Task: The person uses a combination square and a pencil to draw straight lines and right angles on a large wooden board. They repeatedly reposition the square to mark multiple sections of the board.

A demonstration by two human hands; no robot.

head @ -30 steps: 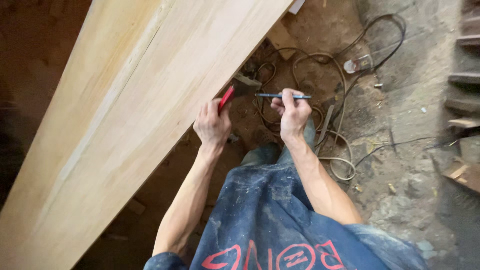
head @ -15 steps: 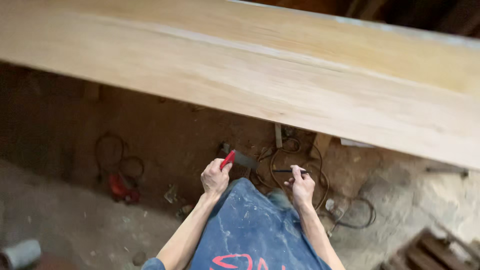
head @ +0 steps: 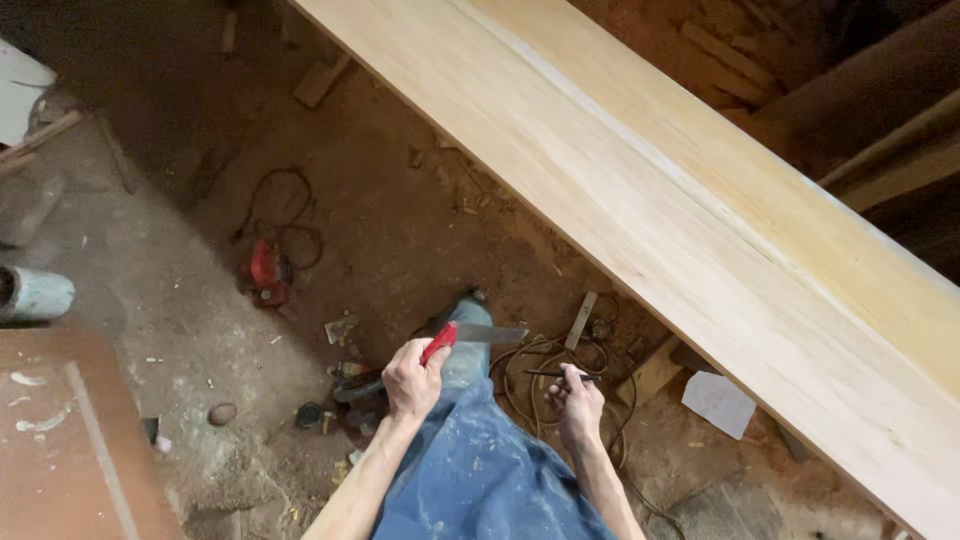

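Head view, looking down at two bare hands over a dirt workshop floor. Left hand (head: 412, 378) closed around the red handle of a utility knife (head: 470, 337), grey blade extended and pointing right, level, above the knee. Right hand (head: 577, 398) pinched narrowly on a thin dark pencil (head: 560, 374), held roughly level with its free end toward the blade; tip and blade near each other but apart, not touching. Both hands held over the lap, above blue paint-spattered trousers (head: 480, 480).

Long pale wooden plank (head: 700, 220) running diagonally from upper centre to lower right, just beyond the right hand and untouched by either hand; a lengthwise seam or grain line visible along its top face. No pencil mark or cut discernible on the plank at this size.

Judged stage: early, tools in hand and brought together, blade not yet on the pencil. No fresh shavings distinguishable on the trousers or among the floor litter, so whether any sharpening is done cannot be told. Plank seemingly yet to be worked.

Surroundings: coiled dark cable (head: 530, 375) on the ground beneath the hands; red power tool (head: 264, 270) with its own looped cord to the left; short wood offcut (head: 652, 370) and a scrap of white paper (head: 720, 403) under the plank's near edge; grey pipe end (head: 35, 295) at far left; reddish board (head: 60, 450) with white smears at lower left.
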